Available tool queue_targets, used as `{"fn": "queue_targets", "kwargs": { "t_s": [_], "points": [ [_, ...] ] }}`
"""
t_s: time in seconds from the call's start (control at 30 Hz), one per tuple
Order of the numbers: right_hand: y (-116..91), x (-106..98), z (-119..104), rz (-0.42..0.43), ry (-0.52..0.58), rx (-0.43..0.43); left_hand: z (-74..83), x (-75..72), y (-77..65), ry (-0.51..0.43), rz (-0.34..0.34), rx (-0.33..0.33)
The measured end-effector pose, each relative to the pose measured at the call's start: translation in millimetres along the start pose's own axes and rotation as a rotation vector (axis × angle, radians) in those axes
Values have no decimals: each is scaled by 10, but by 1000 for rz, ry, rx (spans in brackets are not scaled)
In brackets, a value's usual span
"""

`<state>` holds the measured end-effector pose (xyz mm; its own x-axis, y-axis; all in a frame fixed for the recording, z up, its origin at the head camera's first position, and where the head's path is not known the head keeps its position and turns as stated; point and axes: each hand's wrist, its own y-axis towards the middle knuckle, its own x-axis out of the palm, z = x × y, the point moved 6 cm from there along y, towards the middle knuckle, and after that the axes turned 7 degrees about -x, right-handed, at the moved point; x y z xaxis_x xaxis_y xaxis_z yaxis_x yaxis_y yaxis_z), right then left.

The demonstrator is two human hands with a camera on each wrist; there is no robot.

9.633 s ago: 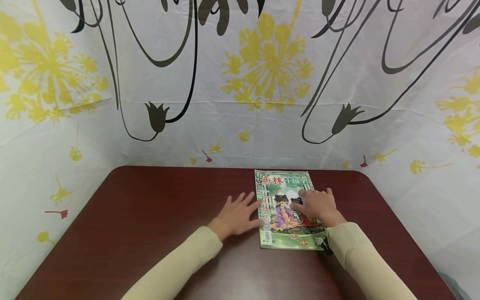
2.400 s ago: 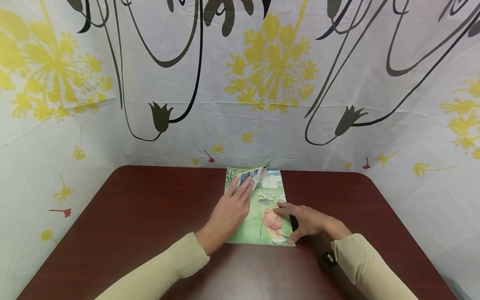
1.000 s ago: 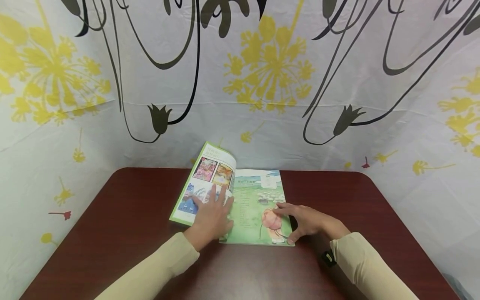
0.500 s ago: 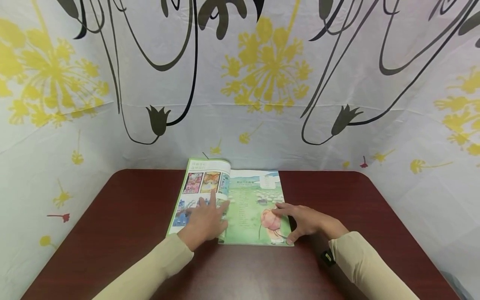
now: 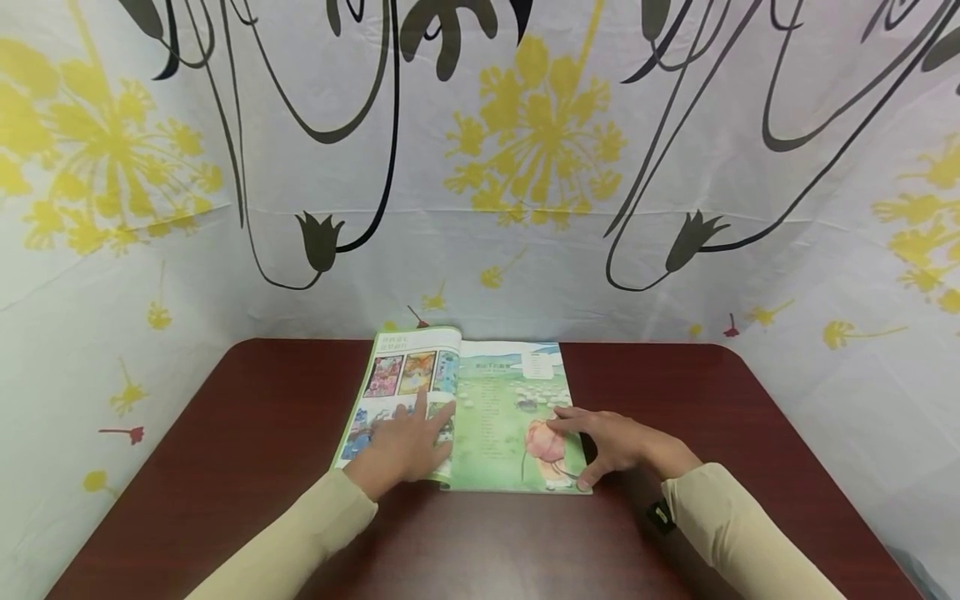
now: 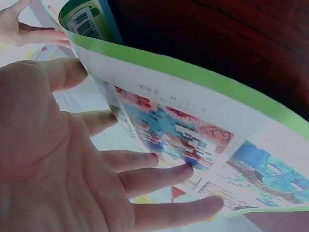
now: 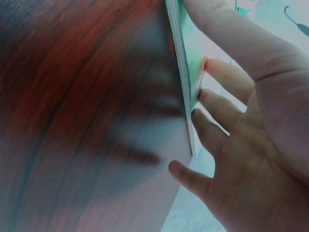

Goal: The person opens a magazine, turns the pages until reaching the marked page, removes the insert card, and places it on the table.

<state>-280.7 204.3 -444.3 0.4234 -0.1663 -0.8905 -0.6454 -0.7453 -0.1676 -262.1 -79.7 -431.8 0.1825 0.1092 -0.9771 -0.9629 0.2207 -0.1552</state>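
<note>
A magazine [image 5: 487, 433] lies open at the table's far side. On its green right page is a pink flower; the left page [image 5: 405, 340] carries framed pictures and bows up near the spine. My left hand [image 5: 405, 446] rests on the left page with fingers spread. In the left wrist view, the left hand [image 6: 63, 154] has straight fingers against the page [image 6: 169, 140], and a barcode shows on the curled cover's outer side. My right hand [image 5: 622, 442] touches the right page's lower outer corner. In the right wrist view, the right hand [image 7: 260, 130] lies along the page edges [image 7: 179, 53], fingers extended.
The dark red-brown table [image 5: 225, 467] has rounded far corners. Behind it and at both sides hangs a white cloth [image 5: 540, 283] printed with yellow and dark flowers. A small black device [image 5: 662, 517] sits at the right wrist, by the cream sleeve [image 5: 735, 525].
From the closed magazine, moved left earlier, the cover has been turned over to the left. In the last second the left page has come down flatter, and my left hand has slid left and nearer.
</note>
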Motion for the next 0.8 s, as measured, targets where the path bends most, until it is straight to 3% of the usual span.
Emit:
{"fn": "queue_targets", "kwargs": {
  "t_s": [0.37,0.6,0.7,0.8],
  "points": [
    [13,8,12,-7,13,3,22,-40,43,45,92,108],
    [18,0,10,0,11,-4,119,-69,114,184,179,181],
    [24,-6,3,2,13,-5,179,-71,134,218,201,230],
    [30,-15,4,4,16,-2,257,-90,128,235,268,318]
  ]
}}
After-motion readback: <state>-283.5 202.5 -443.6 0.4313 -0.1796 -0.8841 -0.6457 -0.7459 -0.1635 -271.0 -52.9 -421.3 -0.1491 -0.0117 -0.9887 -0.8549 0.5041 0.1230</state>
